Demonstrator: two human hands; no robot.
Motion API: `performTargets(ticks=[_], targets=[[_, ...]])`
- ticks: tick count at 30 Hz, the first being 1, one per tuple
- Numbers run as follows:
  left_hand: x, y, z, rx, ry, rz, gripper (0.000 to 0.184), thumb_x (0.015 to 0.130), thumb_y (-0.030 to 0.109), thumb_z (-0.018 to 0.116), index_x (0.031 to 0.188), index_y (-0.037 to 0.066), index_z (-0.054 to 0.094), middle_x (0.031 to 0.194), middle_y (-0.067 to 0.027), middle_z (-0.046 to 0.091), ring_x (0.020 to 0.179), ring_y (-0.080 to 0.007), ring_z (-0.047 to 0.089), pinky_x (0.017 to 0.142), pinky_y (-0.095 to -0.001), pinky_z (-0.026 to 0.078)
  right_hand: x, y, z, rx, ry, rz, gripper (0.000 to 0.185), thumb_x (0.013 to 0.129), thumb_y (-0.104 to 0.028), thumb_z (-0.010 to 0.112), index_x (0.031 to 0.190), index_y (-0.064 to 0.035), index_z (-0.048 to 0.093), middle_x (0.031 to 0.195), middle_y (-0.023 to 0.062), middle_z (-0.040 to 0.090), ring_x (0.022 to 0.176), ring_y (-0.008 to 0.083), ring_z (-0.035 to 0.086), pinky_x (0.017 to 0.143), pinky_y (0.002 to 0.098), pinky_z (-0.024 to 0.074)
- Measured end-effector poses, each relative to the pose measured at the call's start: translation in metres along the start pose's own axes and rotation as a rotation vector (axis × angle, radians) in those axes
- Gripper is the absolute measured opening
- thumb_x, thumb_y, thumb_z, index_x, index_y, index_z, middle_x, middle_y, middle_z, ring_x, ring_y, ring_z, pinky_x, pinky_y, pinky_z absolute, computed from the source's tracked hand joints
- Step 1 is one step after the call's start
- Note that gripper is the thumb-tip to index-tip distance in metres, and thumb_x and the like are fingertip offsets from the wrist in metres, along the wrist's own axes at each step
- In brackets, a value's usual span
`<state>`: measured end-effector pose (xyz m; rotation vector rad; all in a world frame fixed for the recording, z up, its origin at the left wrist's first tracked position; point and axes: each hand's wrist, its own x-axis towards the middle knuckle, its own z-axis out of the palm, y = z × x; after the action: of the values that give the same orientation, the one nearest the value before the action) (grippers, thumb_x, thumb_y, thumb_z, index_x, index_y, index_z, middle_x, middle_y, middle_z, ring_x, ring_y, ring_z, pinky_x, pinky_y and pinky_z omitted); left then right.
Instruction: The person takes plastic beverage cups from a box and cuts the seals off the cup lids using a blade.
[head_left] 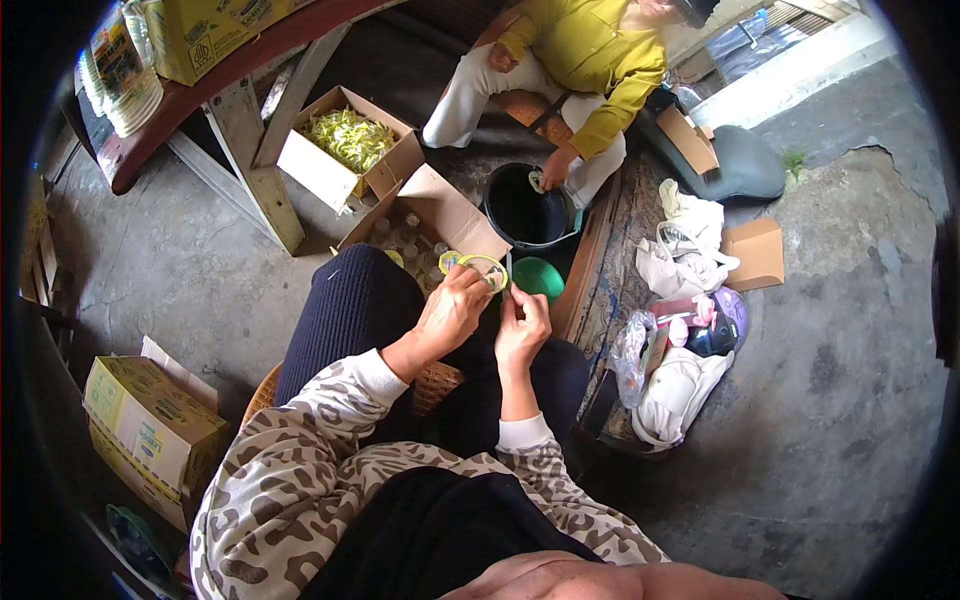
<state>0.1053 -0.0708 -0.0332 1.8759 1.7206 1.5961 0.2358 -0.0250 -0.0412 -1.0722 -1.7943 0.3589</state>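
Note:
My left hand (450, 312) is closed around a clear plastic piece with a yellow-green ring-shaped rim (487, 265); I cannot tell whether it is a cup or a bottle part. Close beside it, my right hand (523, 326) pinches a thin, pale, upright blade-like tool (508, 268), its tip near the ring. Just beyond my hands, an open cardboard box (455, 205) holds several clear plastic containers (408, 232), some with yellow-green round tops. A green bowl (537, 279) lies past my right hand.
Across from me a person in a yellow top (590, 60) reaches into a black bucket (528, 212). A carton of yellow-green strips (350, 140) stands by a wooden table leg (250, 170). Bags (685, 385) lie at right; yellow cartons (155, 425) stand at left.

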Motion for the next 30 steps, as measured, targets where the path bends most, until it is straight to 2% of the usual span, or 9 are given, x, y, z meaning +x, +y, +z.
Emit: performTargets(ticks=[2, 4, 16, 18, 21, 23, 26, 27, 30], targets=[[0.003, -0.001, -0.005, -0.008, -0.041, -0.098, 0.017, 0.073, -0.005, 0.064, 0.090, -0.001, 0.068, 0.090, -0.0153, 0.064, 0.090, -0.0349, 0.060, 0.079, -0.0411, 0.051, -0.005, -0.002, -0.004, -0.011, -0.002, -0.021, 0.016, 0.079, 0.006, 0.071, 0.092, -0.0019, 0.069, 0.074, 0.0080, 0.056, 0.063, 0.0209, 0.058, 0.056, 0.0327, 0.0463], [0.006, -0.003, -0.007, 0.003, -0.035, -0.102, 0.016, 0.074, -0.005, 0.065, 0.089, -0.002, 0.068, 0.089, -0.0156, 0.064, 0.090, -0.0352, 0.059, 0.079, -0.0412, 0.051, -0.008, -0.005, -0.006, -0.020, 0.003, -0.039, 0.018, 0.078, 0.007, 0.071, 0.093, -0.0026, 0.069, 0.074, 0.0078, 0.055, 0.063, 0.0211, 0.057, 0.056, 0.0331, 0.0466], [0.005, -0.011, -0.002, -0.036, -0.036, -0.061, 0.011, 0.076, -0.001, 0.067, 0.087, -0.001, 0.066, 0.084, -0.0147, 0.062, 0.085, -0.0354, 0.059, 0.075, -0.0419, 0.050, -0.003, -0.008, 0.002, -0.167, -0.009, -0.126, 0.012, 0.079, 0.004, 0.069, 0.089, -0.0037, 0.069, 0.074, 0.0087, 0.053, 0.065, 0.0254, 0.058, 0.059, 0.0376, 0.0478], [0.003, -0.011, -0.001, -0.027, -0.050, -0.069, 0.004, 0.080, 0.003, 0.064, 0.083, 0.000, 0.066, 0.085, -0.0144, 0.061, 0.088, -0.0350, 0.058, 0.078, -0.0421, 0.050, -0.003, -0.008, 0.003, -0.168, -0.006, -0.116, 0.012, 0.079, 0.003, 0.070, 0.089, -0.0037, 0.069, 0.074, 0.0089, 0.052, 0.066, 0.0257, 0.057, 0.060, 0.0384, 0.0475], [0.002, -0.011, 0.000, -0.012, -0.051, -0.059, 0.013, 0.075, -0.001, 0.067, 0.089, -0.001, 0.067, 0.089, -0.0148, 0.064, 0.087, -0.0349, 0.059, 0.078, -0.0405, 0.051, -0.003, -0.007, 0.003, -0.196, -0.026, -0.101, 0.014, 0.079, 0.004, 0.068, 0.091, -0.0024, 0.069, 0.077, 0.0108, 0.056, 0.067, 0.0278, 0.060, 0.062, 0.0373, 0.0487], [0.002, -0.004, -0.003, -0.037, -0.109, -0.023, 0.017, 0.073, -0.003, 0.068, 0.090, -0.001, 0.068, 0.091, -0.0147, 0.065, 0.090, -0.0353, 0.059, 0.080, -0.0410, 0.051, 0.000, -0.004, 0.003, -0.202, -0.018, -0.106, 0.012, 0.078, 0.001, 0.069, 0.089, -0.0024, 0.068, 0.074, 0.0096, 0.052, 0.068, 0.0276, 0.057, 0.060, 0.0396, 0.0465], [-0.001, 0.009, 0.005, -0.136, -0.033, 0.053, 0.022, 0.070, -0.006, 0.067, 0.091, -0.001, 0.068, 0.096, -0.0162, 0.065, 0.093, -0.0363, 0.060, 0.084, -0.0421, 0.051, 0.004, 0.014, 0.001, -0.020, -0.048, 0.113, 0.010, 0.078, 0.001, 0.070, 0.088, -0.0003, 0.068, 0.075, 0.0107, 0.056, 0.066, 0.0253, 0.060, 0.061, 0.0358, 0.0475], [0.001, 0.009, 0.002, -0.150, -0.046, 0.044, 0.027, 0.068, -0.005, 0.068, 0.094, -0.001, 0.066, 0.103, -0.0171, 0.063, 0.098, -0.0365, 0.058, 0.085, -0.0422, 0.051, 0.006, 0.016, 0.000, 0.090, -0.050, 0.212, 0.007, 0.080, 0.001, 0.070, 0.087, 0.0009, 0.068, 0.076, 0.0106, 0.059, 0.064, 0.0232, 0.061, 0.062, 0.0336, 0.0476], [0.009, 0.010, -0.011, -0.128, -0.018, 0.020, 0.038, 0.064, -0.005, 0.071, 0.101, 0.000, 0.062, 0.110, -0.0176, 0.058, 0.105, -0.0367, 0.054, 0.085, -0.0442, 0.050, 0.004, 0.018, -0.008, 0.089, -0.144, 0.160, 0.007, 0.081, 0.000, 0.070, 0.087, 0.0015, 0.067, 0.077, 0.0102, 0.059, 0.065, 0.0222, 0.060, 0.061, 0.0331, 0.0472]])
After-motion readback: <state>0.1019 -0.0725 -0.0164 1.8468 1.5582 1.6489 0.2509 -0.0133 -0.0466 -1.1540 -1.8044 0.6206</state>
